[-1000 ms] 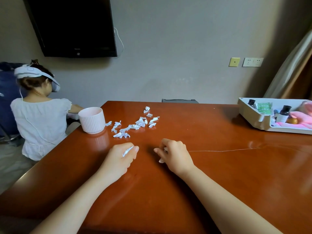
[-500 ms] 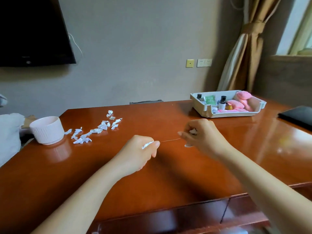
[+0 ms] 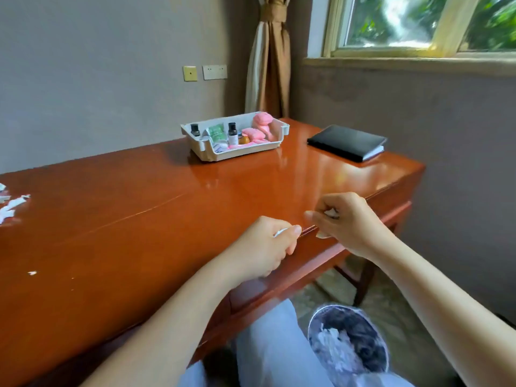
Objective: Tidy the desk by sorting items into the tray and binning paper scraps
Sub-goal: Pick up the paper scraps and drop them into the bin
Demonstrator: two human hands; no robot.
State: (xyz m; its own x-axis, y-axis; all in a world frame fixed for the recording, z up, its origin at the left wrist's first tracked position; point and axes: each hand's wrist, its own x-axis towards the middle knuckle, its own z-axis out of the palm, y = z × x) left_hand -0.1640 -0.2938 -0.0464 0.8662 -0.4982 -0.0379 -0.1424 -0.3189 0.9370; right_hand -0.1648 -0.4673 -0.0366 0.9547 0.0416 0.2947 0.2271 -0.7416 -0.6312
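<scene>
My left hand (image 3: 264, 248) is curled round a white paper scrap (image 3: 280, 232) at the desk's front edge. My right hand (image 3: 344, 220) hovers just past that edge, its fingers closed on more white scraps (image 3: 331, 213). Below it on the floor stands a bin (image 3: 347, 340) lined with a dark bag, with white paper inside. Loose scraps (image 3: 12, 206) lie at the far left of the desk, and one tiny scrap (image 3: 32, 273) sits nearer the front. The white tray (image 3: 237, 155) at the back holds small bottles, a green packet and pink items.
A black notebook (image 3: 346, 142) lies at the desk's right end, near the window wall. My legs in light trousers (image 3: 268, 350) are beside the bin. A curtain hangs in the corner behind the tray.
My view has swung right and down, from the scrap pile and white cup to the desk's right end and the bin. Both hands, still holding scraps, have moved to the front edge.
</scene>
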